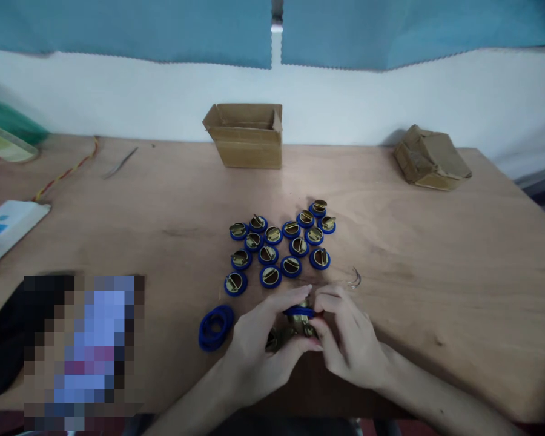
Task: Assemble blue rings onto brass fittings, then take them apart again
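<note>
At the table's front edge, my left hand and my right hand come together, fingers closed around a blue ring with brass-coloured metal pin-back parts in it. The fingers partly cover these parts. More metal pieces show behind my left thumb, too shaded to make out. Beyond the hands lie several round brass pin backs set in blue rings, their bars facing up. Left of my left hand is a small overlapping group of loose blue rings.
An open cardboard box stands against the wall, with a crumpled carton at the back right. A curved wire piece lies right of the pin backs. Left are a blurred-out phone-like object, black cloth and a white box.
</note>
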A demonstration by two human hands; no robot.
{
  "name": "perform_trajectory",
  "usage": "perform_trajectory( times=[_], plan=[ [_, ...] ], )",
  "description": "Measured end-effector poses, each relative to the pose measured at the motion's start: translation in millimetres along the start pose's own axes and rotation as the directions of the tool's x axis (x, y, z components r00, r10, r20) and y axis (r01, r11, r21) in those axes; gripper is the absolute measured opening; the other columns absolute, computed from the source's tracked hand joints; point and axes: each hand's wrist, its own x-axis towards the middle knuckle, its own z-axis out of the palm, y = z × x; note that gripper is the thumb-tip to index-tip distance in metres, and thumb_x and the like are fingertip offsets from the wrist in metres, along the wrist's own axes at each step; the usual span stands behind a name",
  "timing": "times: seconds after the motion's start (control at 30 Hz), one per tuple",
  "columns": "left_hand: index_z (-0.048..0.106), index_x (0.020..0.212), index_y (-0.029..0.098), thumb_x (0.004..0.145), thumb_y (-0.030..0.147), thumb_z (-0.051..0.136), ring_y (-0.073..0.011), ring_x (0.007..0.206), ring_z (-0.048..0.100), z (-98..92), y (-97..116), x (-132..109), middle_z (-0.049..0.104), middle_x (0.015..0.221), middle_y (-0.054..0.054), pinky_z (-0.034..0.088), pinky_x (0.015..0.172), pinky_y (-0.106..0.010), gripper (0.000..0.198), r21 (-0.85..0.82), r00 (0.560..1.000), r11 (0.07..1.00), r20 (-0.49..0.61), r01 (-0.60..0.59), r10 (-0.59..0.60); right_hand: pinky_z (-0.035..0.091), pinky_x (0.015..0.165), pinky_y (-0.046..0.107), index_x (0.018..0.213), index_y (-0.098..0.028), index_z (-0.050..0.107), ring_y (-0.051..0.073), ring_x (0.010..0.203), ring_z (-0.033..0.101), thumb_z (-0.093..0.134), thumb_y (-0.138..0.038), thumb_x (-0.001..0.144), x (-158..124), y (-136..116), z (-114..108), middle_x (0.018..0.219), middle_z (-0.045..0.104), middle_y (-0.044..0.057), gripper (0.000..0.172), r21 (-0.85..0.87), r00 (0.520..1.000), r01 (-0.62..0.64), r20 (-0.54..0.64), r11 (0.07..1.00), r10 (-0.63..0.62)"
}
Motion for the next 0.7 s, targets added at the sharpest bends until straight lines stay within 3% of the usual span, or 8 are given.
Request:
perform_trajectory(
  times=[0.2, 0.33, 0.5, 0.7],
  plan=[
    [0.06, 0.129, 0.025, 0.08, 0.016, 0.079, -0.0159, 0.093, 0.079, -4.9, 4.0, 3.1, 0.079, 0.114, -0.002, 0.063, 0.088, -0.022, 0.054, 0.026, 0.996, 0.996, 0.026, 0.081, -0.082, 0.057, 0.065, 0.03, 0.108, -0.018, 0.052, 0.019, 0.079, 0.065, 0.049, -0.005, 0.094, -3.1, 1.5, -0.6, 0.09, 0.062, 0.007, 0.019, -0.07, 0.998, 0.052, -0.017, 0.996, -0.054],
    [0.057, 0.132, 0.029, 0.084, 0.012, 0.072, -0.0172, 0.099, 0.078, -8.2, 2.2, 6.5, 0.078, 0.119, -0.001, 0.064, 0.086, -0.022, 0.053, 0.021, 0.997, 0.999, 0.059, 0.043, -0.044, 0.057, 0.069, 0.03, 0.109, -0.019, 0.055, 0.019, 0.083, 0.065, 0.054, -0.003, 0.091, -1.1, 3.2, -8.1, 0.093, 0.062, 0.007, 0.024, 0.026, 0.998, 0.052, -0.02, 0.998, -0.051],
    [0.054, 0.137, 0.03, 0.09, 0.005, 0.057, -0.0171, 0.096, 0.079, -8.9, -7.8, 3.6, 0.079, 0.117, -0.001, 0.065, 0.08, -0.02, 0.053, -0.027, 0.996, 1.0, 0.087, -0.005, 0.008, 0.057, 0.067, 0.031, 0.117, -0.023, 0.051, 0.017, 0.078, 0.061, 0.057, -0.007, 0.088, 2.8, 3.5, -11.5, 0.091, 0.058, 0.003, 0.034, 0.331, 0.989, -0.097, -0.076, 0.939, 0.13],
    [0.049, 0.138, 0.032, 0.091, 0.002, 0.057, -0.023, 0.11, 0.075, -2.2, -17.7, -6.0, 0.071, 0.133, -0.006, 0.067, 0.085, -0.03, 0.056, -0.176, 0.991, 0.984, 0.136, 0.021, 0.003, 0.05, 0.063, 0.026, 0.098, -0.023, 0.057, 0.013, 0.072, 0.056, 0.056, -0.015, 0.096, 9.2, 4.7, -14.9, 0.084, 0.056, 0.0, 0.008, 0.46, 0.961, -0.277, 0.126, 0.844, 0.246]
  ],
)
